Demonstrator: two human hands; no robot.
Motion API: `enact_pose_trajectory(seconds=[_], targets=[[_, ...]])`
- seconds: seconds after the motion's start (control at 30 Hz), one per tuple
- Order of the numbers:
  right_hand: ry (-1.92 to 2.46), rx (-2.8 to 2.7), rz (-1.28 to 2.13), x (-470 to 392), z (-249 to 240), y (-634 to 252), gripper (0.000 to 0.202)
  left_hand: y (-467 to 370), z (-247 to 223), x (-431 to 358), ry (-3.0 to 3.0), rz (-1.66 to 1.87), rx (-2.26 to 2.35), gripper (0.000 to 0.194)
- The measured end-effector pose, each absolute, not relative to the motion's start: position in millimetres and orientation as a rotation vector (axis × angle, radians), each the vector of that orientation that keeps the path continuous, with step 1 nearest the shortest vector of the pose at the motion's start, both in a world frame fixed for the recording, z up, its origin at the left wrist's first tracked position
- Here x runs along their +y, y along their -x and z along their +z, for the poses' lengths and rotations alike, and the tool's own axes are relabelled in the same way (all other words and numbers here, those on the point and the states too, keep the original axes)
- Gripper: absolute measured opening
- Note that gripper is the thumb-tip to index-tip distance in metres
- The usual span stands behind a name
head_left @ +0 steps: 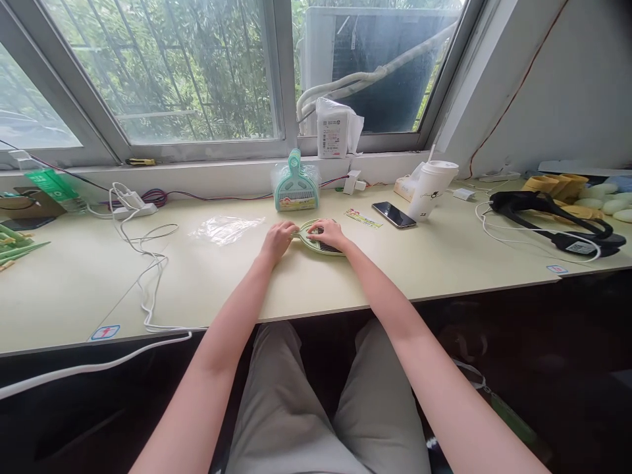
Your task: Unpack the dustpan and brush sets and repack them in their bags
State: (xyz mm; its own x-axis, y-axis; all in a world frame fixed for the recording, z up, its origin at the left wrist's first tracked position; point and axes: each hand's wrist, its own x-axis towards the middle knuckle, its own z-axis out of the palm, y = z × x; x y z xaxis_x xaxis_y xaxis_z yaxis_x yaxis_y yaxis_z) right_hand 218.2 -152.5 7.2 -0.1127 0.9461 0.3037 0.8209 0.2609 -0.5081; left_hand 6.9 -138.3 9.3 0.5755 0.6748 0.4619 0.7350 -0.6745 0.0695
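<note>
A light green dustpan-like item (pixel 312 245) with dark bristles lies on the pale table, its handle pointing left. My left hand (pixel 280 239) is closed round the handle end. Over the item's middle, my right hand (pixel 326 234) is closed with its fingertips on the green part near the bristles. Behind them a wrapped teal brush and dustpan set (pixel 296 187) stands against the sill. A printed label strip (pixel 363 218) lies to the right of my right hand, and a crumpled clear plastic bag (pixel 227 230) lies left of my left hand.
A phone (pixel 394 214) and a white cup (pixel 430 191) with a straw stand to the right, a black strapped device (pixel 557 224) farther right. White cables (pixel 148 263) run over the table's left side and front edge (pixel 316 315). A tissue pack (pixel 334 130) sits on the sill.
</note>
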Motion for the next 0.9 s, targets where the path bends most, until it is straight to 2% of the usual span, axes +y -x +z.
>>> enact_pose_trajectory(seconds=[0.17,0.67,0.9], targets=[[1.587,-1.953,0.281,-150,7,-223,0.020,-10,10,-142,2.684,-0.645,-1.083,0.039],[1.548,-1.995,0.289,-146,6,-230,0.020,-21,8,-146,2.622,-0.360,-1.150,0.044],[1.549,-2.013,0.255,-143,4,-232,0.019,-23,9,-146,2.629,-0.361,-1.177,0.041]])
